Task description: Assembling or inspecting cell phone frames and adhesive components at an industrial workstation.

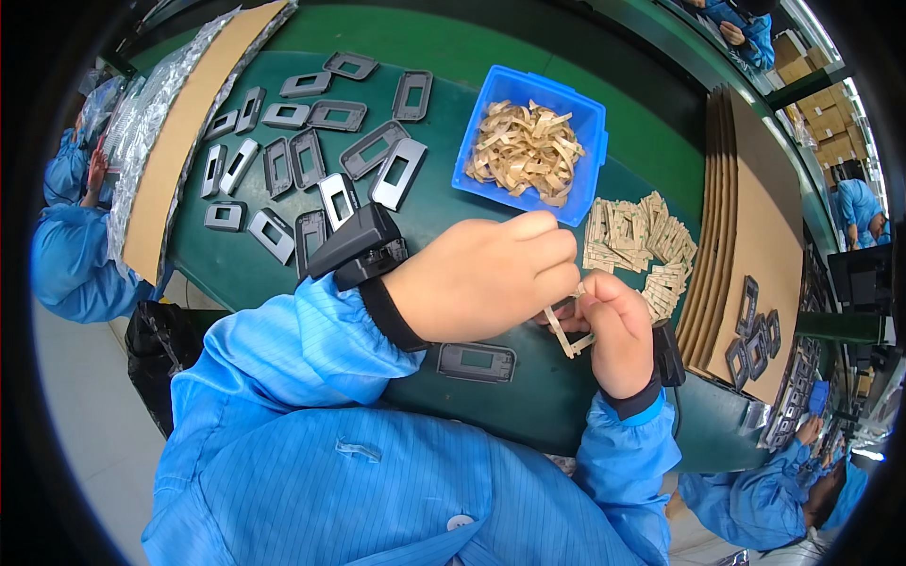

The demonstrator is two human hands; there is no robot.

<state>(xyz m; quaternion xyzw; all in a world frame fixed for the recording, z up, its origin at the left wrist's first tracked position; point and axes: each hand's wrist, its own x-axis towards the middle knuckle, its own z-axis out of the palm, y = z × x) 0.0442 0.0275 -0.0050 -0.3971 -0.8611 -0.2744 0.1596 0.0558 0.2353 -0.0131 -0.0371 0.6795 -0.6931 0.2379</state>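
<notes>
My right hand (pixel 615 330) is closed, pinching a thin beige adhesive strip (pixel 562 336) bent into an angular shape. Beside it, my left hand (pixel 491 274) is closed at the strip's upper end; its fingertips are partly hidden under the curled fingers. Below my left wrist, a dark grey plastic frame (pixel 477 361) with a rectangular window lies flat on the green table (pixel 538 401). Behind my hands stands a blue bin (pixel 596 141) heaped with curled beige paper strips (pixel 528 151). Rows of flat adhesive strips (pixel 618 234) are laid out just beyond my right hand.
Several grey and silver plastic frames (pixel 338 115) are scattered at the left. A cardboard sheet (pixel 193 141) edges the table there. Stacked cardboard (pixel 755 217) at the right carries several dark frames (pixel 752 344). Co-workers in blue (pixel 755 495) sit on both sides.
</notes>
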